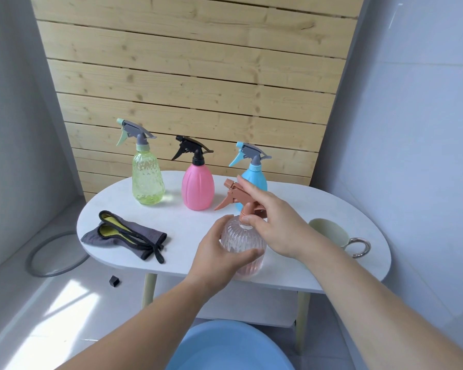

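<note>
A clear ribbed spray bottle (242,239) with a brown trigger head (234,194) stands near the front edge of the white oval table (187,225). My left hand (219,249) grips the bottle's body, fingers and thumb wrapped round it. My right hand (271,221) holds the brown head from the right, thumb at the neck collar and forefinger lying along its top.
Behind stand a green spray bottle (146,180), a pink one (197,186) and a blue one (255,174). A grey-yellow cloth (123,235) lies at the left, a pale cup (332,235) at the right. A blue basin (227,348) sits below, a hose ring (56,253) on the floor.
</note>
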`<state>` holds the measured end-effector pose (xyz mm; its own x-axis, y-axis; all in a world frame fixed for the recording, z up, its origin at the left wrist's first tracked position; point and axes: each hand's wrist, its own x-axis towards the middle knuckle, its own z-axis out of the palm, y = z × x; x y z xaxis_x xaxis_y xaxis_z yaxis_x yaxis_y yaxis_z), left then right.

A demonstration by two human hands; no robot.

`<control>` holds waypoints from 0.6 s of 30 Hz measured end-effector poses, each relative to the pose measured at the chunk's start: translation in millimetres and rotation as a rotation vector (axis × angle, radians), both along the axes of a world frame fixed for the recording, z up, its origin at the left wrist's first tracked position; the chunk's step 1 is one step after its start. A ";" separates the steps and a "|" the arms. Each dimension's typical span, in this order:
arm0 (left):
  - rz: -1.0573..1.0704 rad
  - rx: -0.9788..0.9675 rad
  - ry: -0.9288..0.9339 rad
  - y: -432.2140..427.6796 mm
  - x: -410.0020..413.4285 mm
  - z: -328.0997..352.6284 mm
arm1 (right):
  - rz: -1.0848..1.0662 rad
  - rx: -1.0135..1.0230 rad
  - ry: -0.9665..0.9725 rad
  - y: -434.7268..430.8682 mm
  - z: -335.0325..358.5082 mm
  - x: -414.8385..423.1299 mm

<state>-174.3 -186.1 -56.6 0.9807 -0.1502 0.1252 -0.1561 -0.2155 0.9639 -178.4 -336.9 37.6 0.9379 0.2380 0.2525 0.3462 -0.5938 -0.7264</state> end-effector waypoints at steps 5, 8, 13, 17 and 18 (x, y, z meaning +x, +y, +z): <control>-0.119 0.007 0.038 6.2 2.9 0.3 | -0.020 0.076 -0.029 0.9 -8.3 0.3; -0.153 0.017 0.050 11.3 5.7 0.6 | 0.016 0.171 0.042 -2.4 -7.4 1.0; -0.044 0.070 -0.011 6.0 3.9 -0.2 | -0.021 0.240 0.020 -1.8 -10.8 6.6; -0.122 0.092 0.035 4.1 4.9 2.2 | -0.047 0.216 -0.031 1.0 -13.6 7.4; -0.172 0.086 0.047 5.4 6.2 1.8 | -0.038 0.212 -0.034 1.0 -13.7 6.7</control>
<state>-168.2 -180.7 -54.8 0.9442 -0.3240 0.0592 -0.1529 -0.2719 0.9501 -171.7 -335.9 23.9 0.9352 0.1409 0.3249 0.3531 -0.4419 -0.8247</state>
